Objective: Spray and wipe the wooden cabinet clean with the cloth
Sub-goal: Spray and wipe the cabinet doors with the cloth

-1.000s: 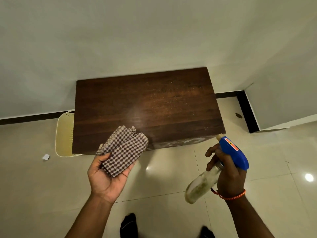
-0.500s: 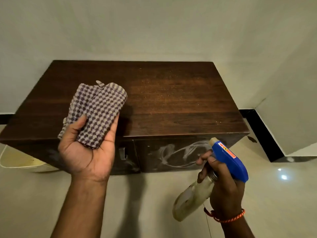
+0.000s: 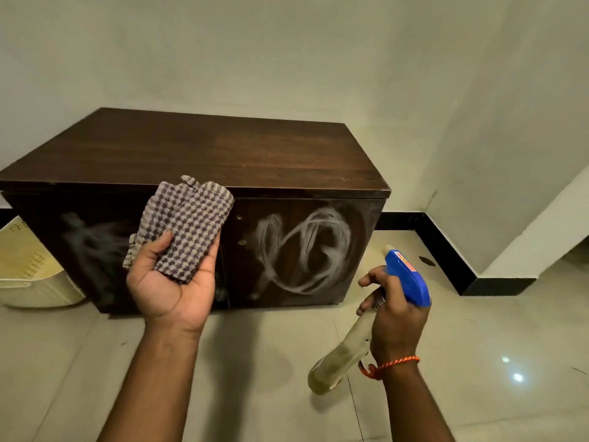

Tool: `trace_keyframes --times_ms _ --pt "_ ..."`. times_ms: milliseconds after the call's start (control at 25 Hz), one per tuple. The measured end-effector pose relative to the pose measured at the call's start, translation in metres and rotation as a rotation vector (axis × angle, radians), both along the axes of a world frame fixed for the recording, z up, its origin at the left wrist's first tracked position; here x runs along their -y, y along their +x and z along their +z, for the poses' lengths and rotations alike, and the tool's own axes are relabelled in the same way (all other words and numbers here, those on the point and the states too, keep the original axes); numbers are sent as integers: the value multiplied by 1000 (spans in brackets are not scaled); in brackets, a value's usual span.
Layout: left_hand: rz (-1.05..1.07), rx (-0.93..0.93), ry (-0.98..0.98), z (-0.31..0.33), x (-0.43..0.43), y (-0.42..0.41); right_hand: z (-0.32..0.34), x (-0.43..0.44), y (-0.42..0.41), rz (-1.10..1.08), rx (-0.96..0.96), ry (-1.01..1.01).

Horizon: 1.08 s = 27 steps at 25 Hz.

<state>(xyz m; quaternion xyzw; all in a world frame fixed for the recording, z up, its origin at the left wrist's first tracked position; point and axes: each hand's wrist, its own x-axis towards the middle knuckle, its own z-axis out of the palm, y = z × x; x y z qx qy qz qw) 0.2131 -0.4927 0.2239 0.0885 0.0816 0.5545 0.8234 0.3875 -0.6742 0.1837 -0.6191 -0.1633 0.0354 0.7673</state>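
A low dark wooden cabinet (image 3: 223, 151) stands against the wall, its two front doors facing me. White swirled smears (image 3: 306, 247) cover the right door, and fainter ones mark the left door. My left hand (image 3: 169, 288), palm up, holds a folded checked cloth (image 3: 188, 224) in front of the gap between the doors. My right hand (image 3: 395, 317) grips a spray bottle (image 3: 404, 279) with a blue trigger head, its nozzle pointing at the right door from a short distance. The bottle's clear body hangs down towards the floor.
A cream plastic basket (image 3: 28, 275) sits on the floor against the cabinet's left end. A wall corner with black skirting (image 3: 446, 247) juts out at the right. Glossy beige floor tiles (image 3: 255, 362) spread in front of the cabinet.
My view has dropped lower, so the cabinet's front doors now show in full. Both hands keep their hold; the cloth sits lower, before the doors instead of over the top.
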Motion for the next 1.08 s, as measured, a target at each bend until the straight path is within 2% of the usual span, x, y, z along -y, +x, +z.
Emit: trace_keyframes --times_ms 240,400,880,1080 --pt "31 -20 -64 -71 12 -21 -37 29 -3 -104 -18 -77" --pt "17 -65 -106 -95 15 -28 -32 30 5 -130 -29 -86" --pt "-36 -130 -118 -107 21 -11 -19 10 21 -116 49 -116" --pt "-42 -138 -119 -105 20 -9 -24 2 22 -216 21 -197"
